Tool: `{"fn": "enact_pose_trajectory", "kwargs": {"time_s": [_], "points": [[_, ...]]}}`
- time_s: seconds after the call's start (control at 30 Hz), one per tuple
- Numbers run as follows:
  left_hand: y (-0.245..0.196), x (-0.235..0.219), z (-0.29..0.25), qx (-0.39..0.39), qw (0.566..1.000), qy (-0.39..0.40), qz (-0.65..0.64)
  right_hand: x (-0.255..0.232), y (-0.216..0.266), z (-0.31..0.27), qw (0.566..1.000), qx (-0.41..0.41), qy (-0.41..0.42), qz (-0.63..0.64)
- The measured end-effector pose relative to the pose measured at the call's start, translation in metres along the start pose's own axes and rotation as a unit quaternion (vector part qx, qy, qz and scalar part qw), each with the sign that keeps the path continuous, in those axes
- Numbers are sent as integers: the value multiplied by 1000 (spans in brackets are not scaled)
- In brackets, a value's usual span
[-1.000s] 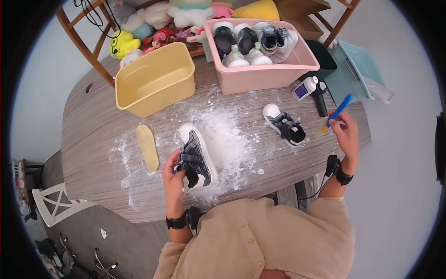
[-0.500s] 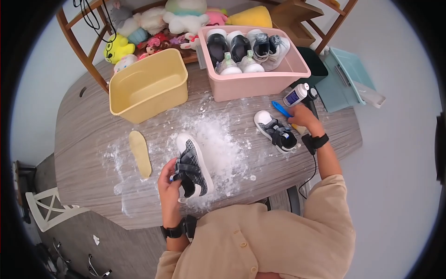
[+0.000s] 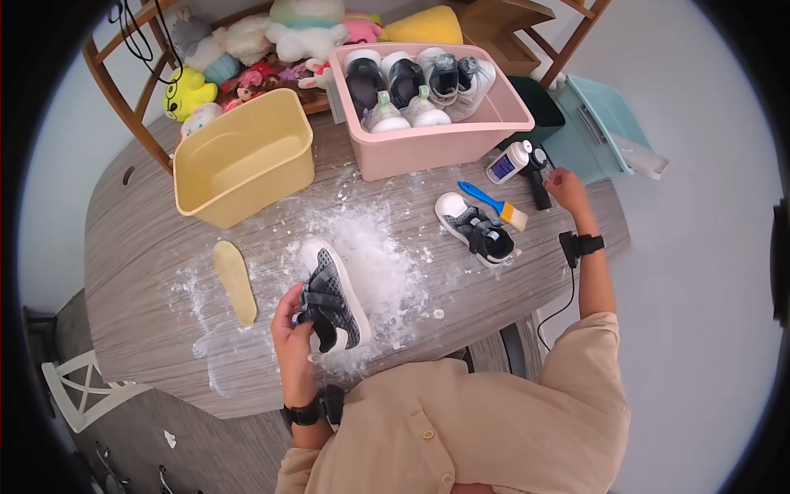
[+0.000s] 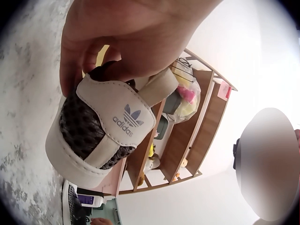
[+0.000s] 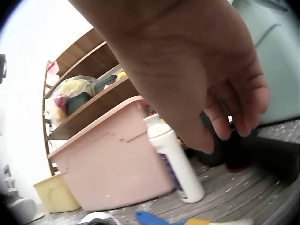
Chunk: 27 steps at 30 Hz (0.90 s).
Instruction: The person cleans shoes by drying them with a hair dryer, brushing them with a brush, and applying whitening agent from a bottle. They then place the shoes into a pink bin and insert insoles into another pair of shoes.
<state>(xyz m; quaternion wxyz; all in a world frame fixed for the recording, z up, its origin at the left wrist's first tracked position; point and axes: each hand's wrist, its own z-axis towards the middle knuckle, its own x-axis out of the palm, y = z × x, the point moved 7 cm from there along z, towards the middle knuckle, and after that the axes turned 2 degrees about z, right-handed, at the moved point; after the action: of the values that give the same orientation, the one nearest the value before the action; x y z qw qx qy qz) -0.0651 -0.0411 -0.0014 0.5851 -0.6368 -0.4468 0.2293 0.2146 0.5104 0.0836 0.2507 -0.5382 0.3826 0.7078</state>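
At the opening by its heel, my left hand point(image 3: 294, 339) grips a black-and-white shoe point(image 3: 331, 288); the left wrist view shows the white heel tab point(image 4: 123, 112) with fingers inside the collar. My right hand point(image 3: 569, 196) is just right of a black handled tool point(image 3: 539, 189); in the right wrist view the hand point(image 5: 201, 70) has loosely bent fingers above the tool point(image 5: 274, 157) and holds nothing. Between the tool and the other shoe point(image 3: 476, 229) lies a blue-handled brush point(image 3: 494, 204). A white bottle point(image 3: 508, 162) lies left of the tool.
White powder point(image 3: 370, 255) covers the middle of the table, with a beige insole point(image 3: 235, 282) to its left. Behind are a yellow bin point(image 3: 247, 202), a pink bin of shoes point(image 3: 444, 148), a dark green bin point(image 3: 547, 111) and a light-blue container point(image 3: 576, 152).
My right hand has put the brush down beside the standing shoe, let go of it and moved right towards the black tool. My left hand still grips its shoe.
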Motion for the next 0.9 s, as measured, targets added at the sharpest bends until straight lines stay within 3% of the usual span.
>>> {"fn": "enact_pose_trajectory", "kwargs": {"time_s": [0.27, 0.37, 0.57, 0.67, 0.77, 0.83, 0.9], "points": [[-6, 7, -3, -24, 999, 4, -25, 37, -16, 15, 998, 59, 8, -24], [-6, 7, -7, -20, 999, -3, -28, 46, -6, 16, 996, 57, 64, -32], [-12, 8, -10, -14, 998, -5, -54, 61, -41, 24, 999, -3, 14, -45], [-14, 3, -11, -7, 999, -14, -34, 15, -26, -10, 992, 97, 7, 86], [-10, -2, -9, -17, 998, -24, -59, -22, -12, -50, 941, 94, -6, 324], [-6, 1, -7, -27, 996, -19, -88, -47, 35, -89, 892, 95, 12, 442], [-6, 6, -3, -33, 993, -10, -114, -50, 76, -121, 871, 62, 63, 484]]}}
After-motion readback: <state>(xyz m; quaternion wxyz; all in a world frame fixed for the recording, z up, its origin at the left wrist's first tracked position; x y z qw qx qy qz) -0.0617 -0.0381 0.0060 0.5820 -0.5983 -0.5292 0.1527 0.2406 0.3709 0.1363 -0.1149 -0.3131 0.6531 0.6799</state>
